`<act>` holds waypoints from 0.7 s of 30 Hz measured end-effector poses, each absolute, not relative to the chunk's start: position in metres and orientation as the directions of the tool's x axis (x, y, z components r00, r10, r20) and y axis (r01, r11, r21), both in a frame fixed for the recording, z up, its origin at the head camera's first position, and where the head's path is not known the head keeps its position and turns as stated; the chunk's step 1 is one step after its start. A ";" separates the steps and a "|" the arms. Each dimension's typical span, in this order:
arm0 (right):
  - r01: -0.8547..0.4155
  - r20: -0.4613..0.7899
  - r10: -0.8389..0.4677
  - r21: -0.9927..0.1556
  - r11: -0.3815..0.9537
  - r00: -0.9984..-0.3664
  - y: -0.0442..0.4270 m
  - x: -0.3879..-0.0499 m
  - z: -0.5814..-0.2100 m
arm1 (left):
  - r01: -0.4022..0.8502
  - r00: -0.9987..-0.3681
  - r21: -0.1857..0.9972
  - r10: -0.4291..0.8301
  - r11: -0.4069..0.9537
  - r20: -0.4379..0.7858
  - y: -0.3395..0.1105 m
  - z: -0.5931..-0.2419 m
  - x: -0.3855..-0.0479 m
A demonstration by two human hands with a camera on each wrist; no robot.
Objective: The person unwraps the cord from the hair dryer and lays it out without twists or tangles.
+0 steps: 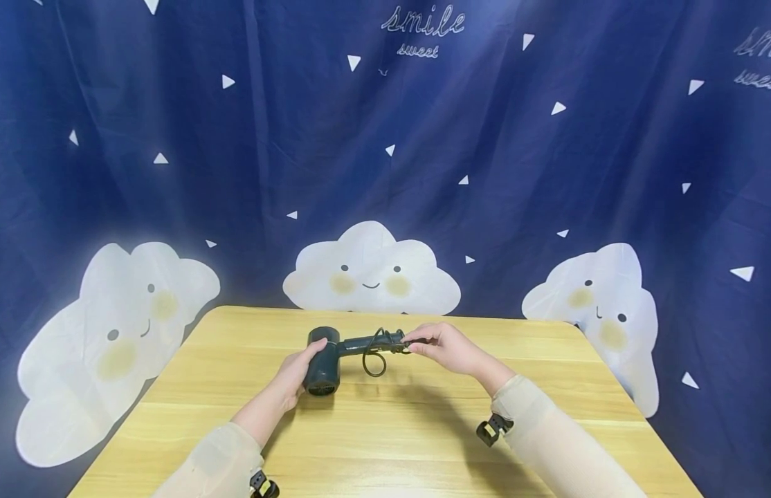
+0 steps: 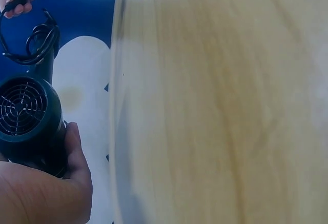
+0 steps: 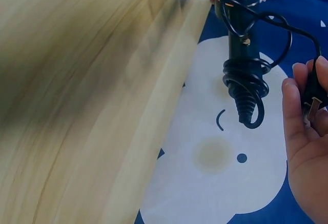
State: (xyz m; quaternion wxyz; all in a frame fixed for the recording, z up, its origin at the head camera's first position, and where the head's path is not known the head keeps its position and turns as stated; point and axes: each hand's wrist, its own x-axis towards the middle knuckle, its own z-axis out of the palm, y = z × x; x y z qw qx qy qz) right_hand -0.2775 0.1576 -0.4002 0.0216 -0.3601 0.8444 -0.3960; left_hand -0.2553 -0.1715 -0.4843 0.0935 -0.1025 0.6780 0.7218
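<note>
A dark hair dryer is held above the table, its handle pointing right. My left hand grips it round the barrel, the thumb lying over the near side. In the left wrist view the round intake grille faces the camera. A black cord is wound in several loops round the handle's end, and one loose loop hangs below. Between thumb and fingers my right hand pinches the plug at the cord's end; its metal prong shows in the right wrist view.
Under the hands lies a light wooden table with rounded far corners. Behind it hangs a dark blue curtain printed with white clouds and small triangles. Each forearm wears a small black wrist camera over its sleeve.
</note>
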 end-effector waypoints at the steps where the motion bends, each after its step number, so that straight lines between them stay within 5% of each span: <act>1: -0.586 0.249 -0.621 -0.689 0.425 -0.743 0.157 -0.277 -0.400 | -0.272 -0.962 0.960 -0.005 -0.062 -0.272 -0.171 -0.484 -0.255; 21: -0.617 0.329 -0.580 -0.670 0.412 -0.745 0.149 -0.281 -0.384 | -0.283 -0.959 0.958 -0.007 -0.045 -0.284 -0.167 -0.482 -0.252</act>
